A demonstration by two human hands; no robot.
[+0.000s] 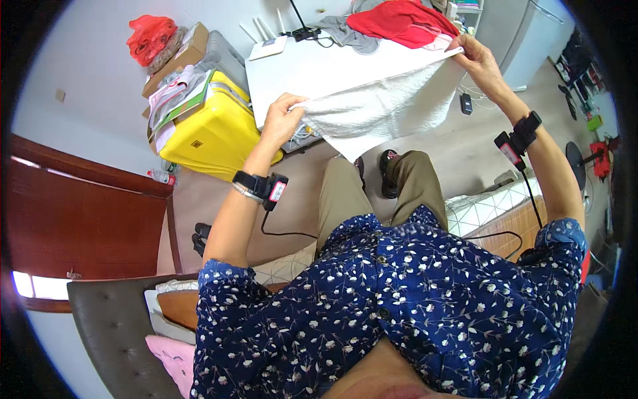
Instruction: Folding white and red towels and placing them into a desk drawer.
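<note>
A white cloth (384, 112) hangs stretched between my two hands, above my knees and in front of the white table (319, 75). My left hand (281, 119) pinches its left upper corner between thumb and fingers. At the far right, my right hand (476, 62) grips the other upper corner, close to the table's right end. The top edge runs taut and slopes up to the right, while the lower part droops to a point near my legs. A red garment (398, 22) and a grey garment (339, 32) lie heaped at the table's back.
Left of the table stands a yellow suitcase (214, 132) with papers and bags on top. A white router (268, 48) sits on the table's back left. A black power adapter (466, 103) and cables lie on the floor at right. Beyond is a refrigerator (533, 45). I sit on a bed.
</note>
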